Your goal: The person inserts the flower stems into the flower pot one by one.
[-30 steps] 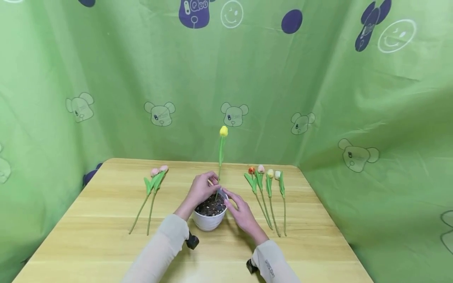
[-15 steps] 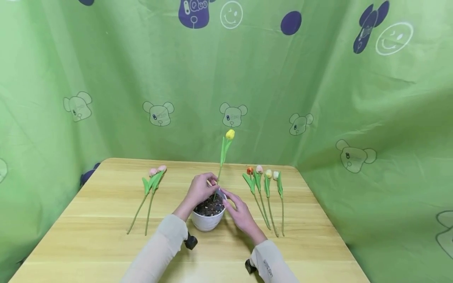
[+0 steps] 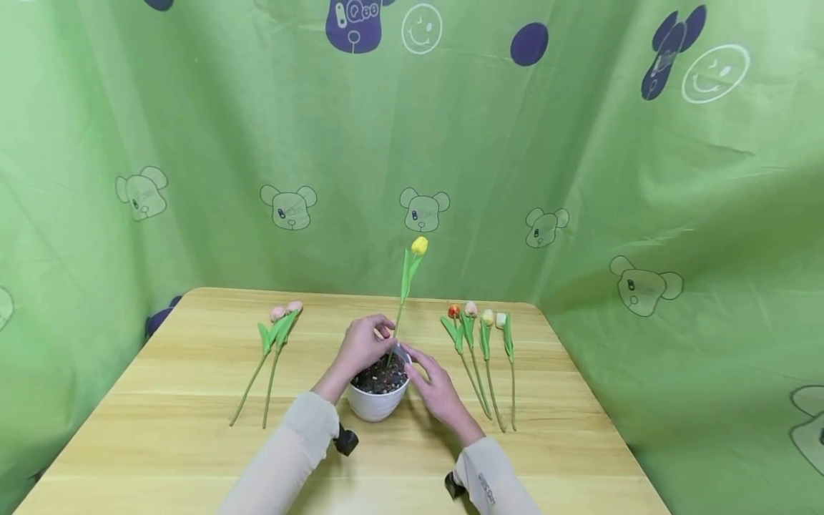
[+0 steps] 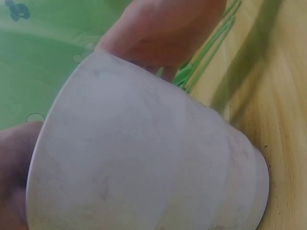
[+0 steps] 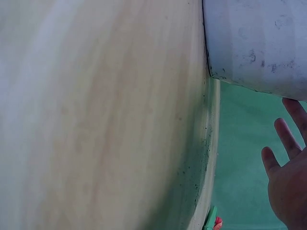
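A yellow tulip (image 3: 420,246) stands in dark soil (image 3: 378,380) inside a white pot (image 3: 375,409), its stem leaning to the right. Above the soil, my left hand (image 3: 363,347) pinches the lower stem between thumb and fingers. My right hand (image 3: 440,392) touches the pot's right rim with fairly straight fingers. In the left wrist view the pot's wall (image 4: 134,143) fills the middle and hides the soil and stem. The right wrist view has the fingers of my right hand (image 5: 290,177) spread beside the pot (image 5: 259,48).
On the wooden table (image 3: 161,400), two pink tulips (image 3: 278,336) lie left of the pot. Several tulips lie to the right: a red one (image 3: 453,311), a pink one (image 3: 471,309), a pale yellow one (image 3: 487,318) and a white one (image 3: 501,320). A green curtain (image 3: 347,143) surrounds the table.
The yellow tulip has turned and tilted, its bloom shifting to the right and slightly down, with a separate leaf now showing. Both hands stay at the pot in nearly the same place.
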Action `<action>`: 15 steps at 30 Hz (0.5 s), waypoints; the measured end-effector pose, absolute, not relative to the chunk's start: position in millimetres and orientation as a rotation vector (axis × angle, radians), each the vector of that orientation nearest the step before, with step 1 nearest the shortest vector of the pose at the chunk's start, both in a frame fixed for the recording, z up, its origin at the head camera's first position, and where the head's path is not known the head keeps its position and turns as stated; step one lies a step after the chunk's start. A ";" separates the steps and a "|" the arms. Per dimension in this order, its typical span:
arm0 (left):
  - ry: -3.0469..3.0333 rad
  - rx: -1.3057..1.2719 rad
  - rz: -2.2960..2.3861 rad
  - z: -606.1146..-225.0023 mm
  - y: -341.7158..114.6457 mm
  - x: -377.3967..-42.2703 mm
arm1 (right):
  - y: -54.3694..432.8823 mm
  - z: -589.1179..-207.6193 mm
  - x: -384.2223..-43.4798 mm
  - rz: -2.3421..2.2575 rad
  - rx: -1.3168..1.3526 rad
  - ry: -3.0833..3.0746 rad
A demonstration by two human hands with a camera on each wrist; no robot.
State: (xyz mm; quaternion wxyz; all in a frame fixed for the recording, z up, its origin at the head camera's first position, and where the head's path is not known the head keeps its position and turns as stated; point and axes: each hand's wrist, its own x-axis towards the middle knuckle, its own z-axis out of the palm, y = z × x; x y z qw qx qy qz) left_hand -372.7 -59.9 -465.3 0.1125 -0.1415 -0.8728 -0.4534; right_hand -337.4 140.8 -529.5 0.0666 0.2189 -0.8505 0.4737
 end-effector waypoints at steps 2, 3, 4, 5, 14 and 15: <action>-2.571 -0.401 -1.335 -465.3 -60.6 -371.9 | 140.5 -530.0 -338.0 1.432 0.658 -2.567; -2.571 -0.398 -1.341 -465.2 -61.0 -371.1 | 140.3 -530.3 -338.3 1.435 0.652 -2.573; -2.572 -0.394 -1.345 -465.2 -61.3 -370.8 | 140.2 -530.7 -338.6 1.435 0.651 -2.573; -2.572 -0.391 -1.349 -465.1 -61.5 -370.6 | 140.2 -531.0 -338.6 1.435 0.651 -2.572; -2.550 -0.388 -1.388 -459.4 -68.8 -366.6 | 139.8 -531.7 -338.2 1.445 0.647 -2.555; -2.543 -0.392 -1.393 -457.9 -70.3 -366.4 | 139.9 -531.4 -338.1 1.448 0.644 -2.555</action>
